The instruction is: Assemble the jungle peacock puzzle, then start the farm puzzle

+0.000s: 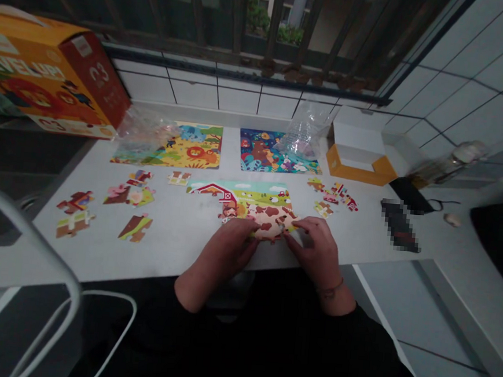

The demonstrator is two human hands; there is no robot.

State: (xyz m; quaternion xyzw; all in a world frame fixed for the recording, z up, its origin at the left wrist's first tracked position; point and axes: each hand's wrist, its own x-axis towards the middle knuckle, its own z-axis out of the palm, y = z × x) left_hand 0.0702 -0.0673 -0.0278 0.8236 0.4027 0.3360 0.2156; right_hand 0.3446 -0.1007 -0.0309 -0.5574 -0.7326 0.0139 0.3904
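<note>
A partly joined farm jigsaw puzzle (268, 197), with a red barn, sheep and a brown-spotted cow, lies on the white counter in front of me. My left hand (234, 239) has its thumb and fingers closed on the lower left edge of the cow section (270, 222). On the right end of that section, my right hand (314, 243) pinches a puzzle piece between thumb and fingers. The fingers hide part of the lower edge. Loose puzzle pieces (131, 193) lie to the left, and several more pieces (331, 196) lie to the right.
Behind are a lion puzzle picture (197, 149) and a blue animal picture (258, 148), each partly under a clear plastic bag (305, 134). An orange puzzle box (38, 73) stands left. An open yellow box (362, 165), a bottle (449, 160) and a white cable (54, 254) are around.
</note>
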